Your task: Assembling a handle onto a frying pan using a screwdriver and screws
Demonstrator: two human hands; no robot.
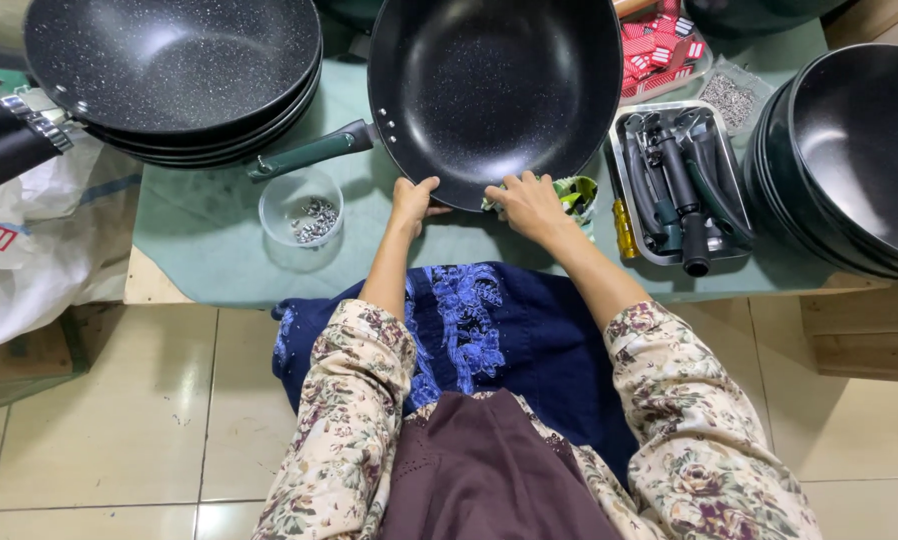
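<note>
A black speckled frying pan (494, 85) with a dark green handle (309, 153) lies on the green-covered table (209, 225), its handle pointing left. My left hand (412, 198) grips the pan's near rim with its fingers curled over the edge. My right hand (531, 203) rests on the rim a little to the right, over a green patterned cloth (575, 192); whether it grips the rim or the cloth is unclear.
A stack of black pans (174, 70) sits at the back left, another stack (854, 150) at the right. A clear cup of screws (302, 208) stands near the left hand. A metal tray (627, 200) holds dark handles. Red boxes (661, 45) and a screw bag (732, 98) lie behind.
</note>
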